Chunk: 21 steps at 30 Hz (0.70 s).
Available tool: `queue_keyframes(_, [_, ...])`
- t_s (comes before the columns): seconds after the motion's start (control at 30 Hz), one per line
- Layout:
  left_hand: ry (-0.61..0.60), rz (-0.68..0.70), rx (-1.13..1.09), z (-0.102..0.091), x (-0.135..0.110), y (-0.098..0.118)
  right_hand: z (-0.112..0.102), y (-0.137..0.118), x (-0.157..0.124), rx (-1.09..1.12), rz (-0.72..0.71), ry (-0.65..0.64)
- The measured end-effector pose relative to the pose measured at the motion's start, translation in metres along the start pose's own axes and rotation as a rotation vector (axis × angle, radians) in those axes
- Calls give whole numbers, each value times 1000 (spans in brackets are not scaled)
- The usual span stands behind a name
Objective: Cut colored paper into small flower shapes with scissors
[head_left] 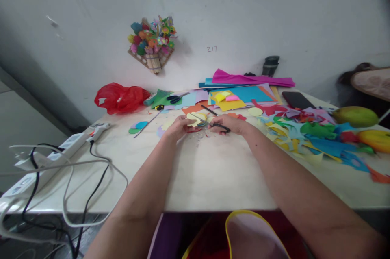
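Between the fingers of my left hand (178, 127) is a pale yellow flower-shaped paper cutout (192, 119). My right hand (227, 124) grips a pair of scissors (224, 128) with dark handles. Their blades point left, towards the cutout; whether they touch it I cannot tell. Small paper scraps (197, 135) lie on the table under both hands. A dark pen-like stick (209, 110) lies just beyond the scissors. Behind my right hand are small red-orange paper pieces (239, 116), and a pale yellow paper circle (255, 112) is further right.
Coloured scraps (319, 129) cover the right side of the white table (219, 181), near a phone (297, 99) and a green mango-like fruit (356, 116). Stacked sheets (256, 94) and a red plastic bag (122, 98) sit at the back. Power strips (65, 145) with cables occupy the left.
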<state>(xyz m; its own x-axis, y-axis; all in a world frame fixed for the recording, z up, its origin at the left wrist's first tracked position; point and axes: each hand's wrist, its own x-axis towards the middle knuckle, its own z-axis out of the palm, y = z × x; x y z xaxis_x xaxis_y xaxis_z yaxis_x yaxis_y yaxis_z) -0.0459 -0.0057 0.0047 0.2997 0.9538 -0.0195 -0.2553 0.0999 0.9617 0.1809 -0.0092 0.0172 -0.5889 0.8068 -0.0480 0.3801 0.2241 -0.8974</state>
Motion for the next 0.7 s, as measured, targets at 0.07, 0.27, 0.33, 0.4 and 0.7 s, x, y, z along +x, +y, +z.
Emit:
queue_keyframes(0.07, [1,3,-8,-1,1,-1,0,0,0,-1,-2,-5])
queue_keyframes(0.27, [-8,17,-20,-1,1,-2,-1,2,1,-4,-5,1])
queue_keyframes(0.33, [-5,19,-16,0,1,-1,-1,1,0,-6,-5,3])
queue_keyframes(0.4, [-2,24,-14,1,0,-1,0,1,1,-4,-3,5])
queue_keyframes(0.7, [-4,34,-40,-3,4,-5,4,4,6,39,4,47])
